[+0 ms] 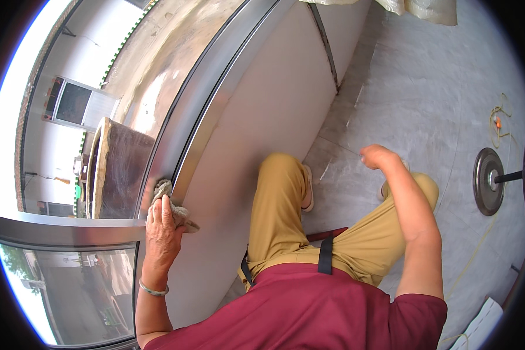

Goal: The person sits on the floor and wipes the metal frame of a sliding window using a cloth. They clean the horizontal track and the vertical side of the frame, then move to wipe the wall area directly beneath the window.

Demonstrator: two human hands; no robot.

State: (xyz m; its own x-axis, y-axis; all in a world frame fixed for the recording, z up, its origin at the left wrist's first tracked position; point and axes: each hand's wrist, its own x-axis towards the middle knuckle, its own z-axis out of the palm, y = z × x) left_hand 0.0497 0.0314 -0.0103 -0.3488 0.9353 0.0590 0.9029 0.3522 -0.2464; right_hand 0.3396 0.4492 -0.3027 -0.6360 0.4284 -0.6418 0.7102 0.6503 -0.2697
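Observation:
A crumpled grey-beige cloth (175, 209) is pressed against the metal window frame (186, 137), close to the corner where the rails meet. My left hand (164, 230) is closed on this cloth, its fingers bent over it and a bangle at the wrist. Below the frame runs a plain pale wall panel (245, 125). Away from the frame, my right hand (379, 157) hangs over my bent right knee. Its fingers are curled in, and nothing shows in them.
Grey floor (414, 99) stretches to the right. A dumbbell-like weight with dark discs (488, 182) stands at the far right, beside a yellow cord (496, 125) with an orange piece. Pale bundled fabric (429, 10) hangs at the top. Beyond the glass is a large brown vat (122, 169).

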